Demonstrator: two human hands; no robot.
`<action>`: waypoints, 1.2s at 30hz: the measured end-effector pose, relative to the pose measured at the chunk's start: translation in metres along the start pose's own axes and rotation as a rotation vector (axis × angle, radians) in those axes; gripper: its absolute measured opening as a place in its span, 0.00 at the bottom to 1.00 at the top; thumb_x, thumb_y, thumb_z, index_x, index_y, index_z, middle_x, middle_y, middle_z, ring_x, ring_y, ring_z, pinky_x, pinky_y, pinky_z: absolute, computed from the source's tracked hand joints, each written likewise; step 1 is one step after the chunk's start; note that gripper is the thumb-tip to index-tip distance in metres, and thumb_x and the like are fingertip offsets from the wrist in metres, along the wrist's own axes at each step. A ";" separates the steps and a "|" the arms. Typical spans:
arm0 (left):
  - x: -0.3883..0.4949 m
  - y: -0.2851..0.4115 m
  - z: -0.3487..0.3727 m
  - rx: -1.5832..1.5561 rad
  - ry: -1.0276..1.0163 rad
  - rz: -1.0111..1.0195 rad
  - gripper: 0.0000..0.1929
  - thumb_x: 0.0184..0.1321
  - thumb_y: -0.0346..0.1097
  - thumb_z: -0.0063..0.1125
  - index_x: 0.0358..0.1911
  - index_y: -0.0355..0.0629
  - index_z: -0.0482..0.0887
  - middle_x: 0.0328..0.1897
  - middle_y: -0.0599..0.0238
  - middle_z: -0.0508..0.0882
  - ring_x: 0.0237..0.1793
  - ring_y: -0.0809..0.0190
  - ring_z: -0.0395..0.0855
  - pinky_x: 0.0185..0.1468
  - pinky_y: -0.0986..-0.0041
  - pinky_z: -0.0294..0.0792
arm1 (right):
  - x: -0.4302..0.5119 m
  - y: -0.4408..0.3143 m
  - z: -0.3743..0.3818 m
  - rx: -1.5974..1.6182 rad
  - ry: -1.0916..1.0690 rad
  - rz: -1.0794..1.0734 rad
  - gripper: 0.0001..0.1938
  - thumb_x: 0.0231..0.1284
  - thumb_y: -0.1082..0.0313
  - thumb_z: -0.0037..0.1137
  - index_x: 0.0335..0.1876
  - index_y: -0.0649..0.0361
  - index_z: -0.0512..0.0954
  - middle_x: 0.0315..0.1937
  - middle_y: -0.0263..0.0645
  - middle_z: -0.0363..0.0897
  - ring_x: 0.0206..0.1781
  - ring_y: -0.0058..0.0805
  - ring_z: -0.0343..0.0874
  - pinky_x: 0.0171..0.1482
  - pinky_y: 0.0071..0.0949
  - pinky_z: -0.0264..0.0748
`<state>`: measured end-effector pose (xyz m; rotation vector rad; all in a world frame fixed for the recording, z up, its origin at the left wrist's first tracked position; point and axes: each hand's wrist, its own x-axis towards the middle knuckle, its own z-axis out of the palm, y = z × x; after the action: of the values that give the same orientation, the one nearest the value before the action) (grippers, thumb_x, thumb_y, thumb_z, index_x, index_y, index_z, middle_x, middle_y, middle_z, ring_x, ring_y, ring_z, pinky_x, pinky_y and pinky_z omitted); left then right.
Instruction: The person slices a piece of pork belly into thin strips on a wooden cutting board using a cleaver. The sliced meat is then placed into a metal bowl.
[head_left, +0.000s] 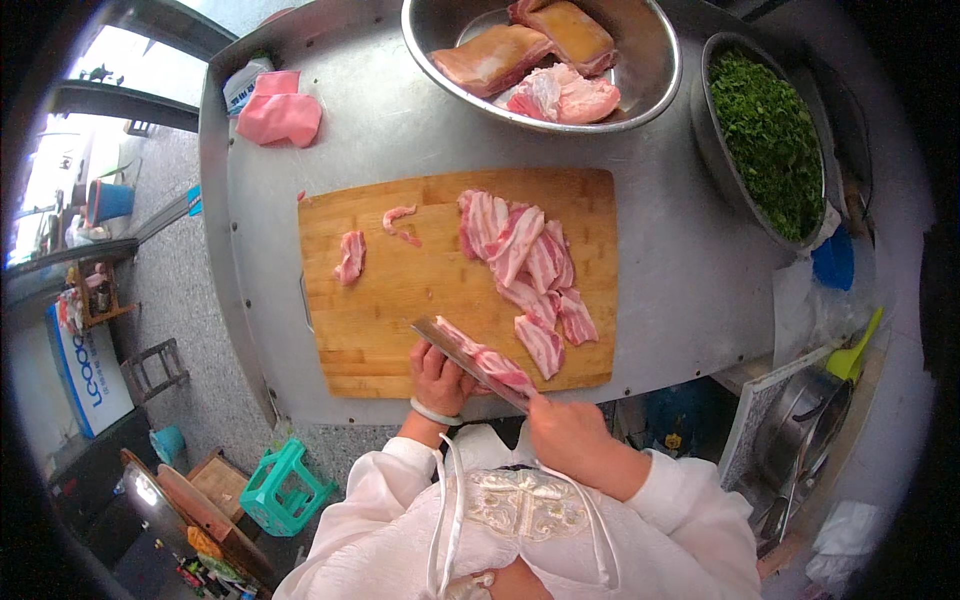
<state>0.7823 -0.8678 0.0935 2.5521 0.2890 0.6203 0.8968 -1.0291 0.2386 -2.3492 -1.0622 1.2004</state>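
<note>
My right hand (574, 442) grips the handle end of a kitchen knife (471, 366), whose blade runs diagonally over the near edge of a wooden cutting board (397, 307). Along the blade's right side lies a strip of raw pork belly (491, 364). My left hand (437, 382), with a pale bangle at the wrist, has its fingers curled close against the blade's left side; whatever lies under them is hidden. Overlapping pork belly slices (517, 240) spread over the board's right half. A small meat piece (349, 257) and a thin curled scrap (400, 223) lie farther left.
Large pork pieces (491, 56) sit in a steel bowl (540, 126) at the back. Another metal bowl (720, 165) holds chopped greens (765, 135) at right. Pink cloth (277, 112) lies at the metal table's (262, 225) back left. A green stool (281, 487) stands on the floor.
</note>
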 end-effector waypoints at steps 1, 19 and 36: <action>0.000 0.001 0.000 -0.002 0.007 -0.004 0.19 0.43 0.38 0.63 0.43 0.45 0.80 0.53 0.58 0.72 0.55 0.44 0.67 0.56 0.55 0.64 | -0.001 0.000 0.000 -0.027 -0.025 0.023 0.05 0.49 0.73 0.47 0.30 0.66 0.70 0.21 0.52 0.79 0.26 0.47 0.81 0.27 0.43 0.77; 0.006 0.002 0.001 0.046 -0.002 0.022 0.19 0.41 0.33 0.63 0.42 0.44 0.80 0.49 0.58 0.74 0.51 0.45 0.70 0.54 0.57 0.66 | 0.066 -0.008 0.031 0.040 0.295 -0.132 0.05 0.51 0.71 0.48 0.29 0.64 0.70 0.19 0.51 0.77 0.22 0.47 0.79 0.25 0.44 0.75; 0.090 0.035 -0.039 -1.341 -0.128 -0.746 0.27 0.64 0.55 0.46 0.58 0.41 0.68 0.55 0.55 0.74 0.54 0.51 0.73 0.60 0.58 0.62 | -0.002 0.045 -0.043 1.238 0.109 0.112 0.09 0.61 0.64 0.53 0.35 0.62 0.72 0.14 0.33 0.68 0.16 0.25 0.71 0.19 0.24 0.70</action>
<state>0.8457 -0.8534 0.1750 1.0609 0.5089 0.1916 0.9516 -1.0587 0.2409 -1.4379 -0.0170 1.2076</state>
